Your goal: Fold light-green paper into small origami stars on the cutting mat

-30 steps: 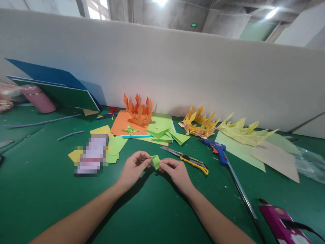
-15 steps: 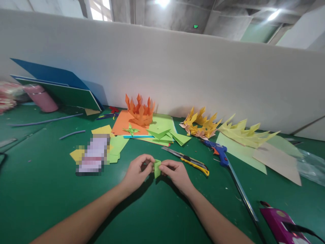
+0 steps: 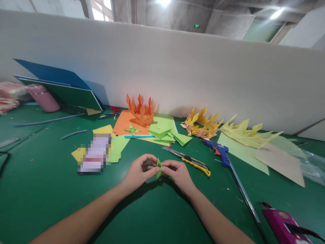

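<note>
A small folded piece of green paper (image 3: 158, 174) is pinched between both hands just above the table. My left hand (image 3: 140, 172) grips its left side with thumb and fingers. From the right, my right hand (image 3: 177, 174) pinches the other side; the fingertips of both hands nearly meet and hide the paper's middle. A yellow utility knife (image 3: 195, 163) with its blade out lies just beyond my right hand. Behind the hands are loose folded green papers (image 3: 162, 134) and a small green paper star (image 3: 131, 129) on a stack of coloured sheets (image 3: 119, 123).
An orange paper crown (image 3: 142, 113), a golden one (image 3: 201, 123) and a pale yellow one (image 3: 250, 134) stand along the white partition (image 3: 165, 67). To the right lie a blue glue gun (image 3: 223, 154) and a magenta box (image 3: 280, 222). A blurred-out phone-like object (image 3: 95, 154) and pink bottle (image 3: 43, 98) are left.
The green paper has turned and now looks narrower, squeezed at the middle with flared ends. My left fingertips have moved slightly right, closer to my right ones.
</note>
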The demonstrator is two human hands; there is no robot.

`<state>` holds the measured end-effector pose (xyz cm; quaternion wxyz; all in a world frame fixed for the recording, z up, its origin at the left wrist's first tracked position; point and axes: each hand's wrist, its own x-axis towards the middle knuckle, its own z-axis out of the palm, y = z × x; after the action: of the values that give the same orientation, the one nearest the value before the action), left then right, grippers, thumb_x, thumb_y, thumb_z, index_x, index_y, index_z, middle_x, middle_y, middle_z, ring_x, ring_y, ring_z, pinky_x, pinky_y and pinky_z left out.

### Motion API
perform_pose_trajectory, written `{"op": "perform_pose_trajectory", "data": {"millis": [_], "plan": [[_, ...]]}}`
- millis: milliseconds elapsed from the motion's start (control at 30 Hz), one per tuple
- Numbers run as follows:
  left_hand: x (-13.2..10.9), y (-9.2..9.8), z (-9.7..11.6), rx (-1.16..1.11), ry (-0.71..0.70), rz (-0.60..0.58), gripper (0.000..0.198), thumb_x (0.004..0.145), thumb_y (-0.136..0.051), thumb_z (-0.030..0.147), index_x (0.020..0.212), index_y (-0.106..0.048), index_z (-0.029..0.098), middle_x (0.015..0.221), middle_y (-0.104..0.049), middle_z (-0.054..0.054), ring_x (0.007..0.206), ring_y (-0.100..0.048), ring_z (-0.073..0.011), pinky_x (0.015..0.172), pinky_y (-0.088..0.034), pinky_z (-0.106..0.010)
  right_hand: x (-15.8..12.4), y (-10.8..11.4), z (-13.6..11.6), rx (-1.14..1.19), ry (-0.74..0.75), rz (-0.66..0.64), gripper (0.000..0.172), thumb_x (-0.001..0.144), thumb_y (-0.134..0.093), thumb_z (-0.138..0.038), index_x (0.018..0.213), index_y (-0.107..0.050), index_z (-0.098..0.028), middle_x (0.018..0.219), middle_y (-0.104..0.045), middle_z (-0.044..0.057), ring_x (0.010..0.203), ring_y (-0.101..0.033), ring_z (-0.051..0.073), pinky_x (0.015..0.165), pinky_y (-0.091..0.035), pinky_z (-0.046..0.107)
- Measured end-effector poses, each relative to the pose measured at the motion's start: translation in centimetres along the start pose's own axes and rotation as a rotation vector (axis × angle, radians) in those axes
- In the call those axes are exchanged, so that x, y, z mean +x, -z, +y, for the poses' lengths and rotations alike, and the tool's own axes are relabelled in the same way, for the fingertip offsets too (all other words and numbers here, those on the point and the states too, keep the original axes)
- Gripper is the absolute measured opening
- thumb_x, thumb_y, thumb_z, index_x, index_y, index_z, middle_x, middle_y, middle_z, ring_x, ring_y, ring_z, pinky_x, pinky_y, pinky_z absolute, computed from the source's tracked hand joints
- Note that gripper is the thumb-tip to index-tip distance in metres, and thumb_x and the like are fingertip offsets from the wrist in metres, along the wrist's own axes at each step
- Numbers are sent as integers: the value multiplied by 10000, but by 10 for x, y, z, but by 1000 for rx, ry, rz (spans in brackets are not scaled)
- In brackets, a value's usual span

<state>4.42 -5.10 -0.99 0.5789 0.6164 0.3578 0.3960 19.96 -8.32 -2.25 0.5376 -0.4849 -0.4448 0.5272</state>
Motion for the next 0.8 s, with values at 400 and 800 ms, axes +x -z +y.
{"op": "perform_pose_trajectory", "data": {"millis": [400, 800], "plan": [[1, 2, 2, 133, 45, 110, 234, 689, -617, 316, 873, -624, 172, 700, -594, 6, 611, -528, -110, 561, -439, -220, 2, 1, 4, 7, 57, 66, 285, 610, -732, -395, 809, -718, -191, 789, -713, 33, 705, -628, 179, 694, -509, 305], [0, -1, 2, 80, 23, 150, 176, 655, -645, 293, 772, -579, 179, 682, -623, 7, 632, -573, -128, 588, -449, -234, 2, -1, 5, -119, 52, 128, 271, 564, -726, -402, 553, -580, -174, 511, -535, -39, 491, -438, 97, 498, -389, 225]]}}
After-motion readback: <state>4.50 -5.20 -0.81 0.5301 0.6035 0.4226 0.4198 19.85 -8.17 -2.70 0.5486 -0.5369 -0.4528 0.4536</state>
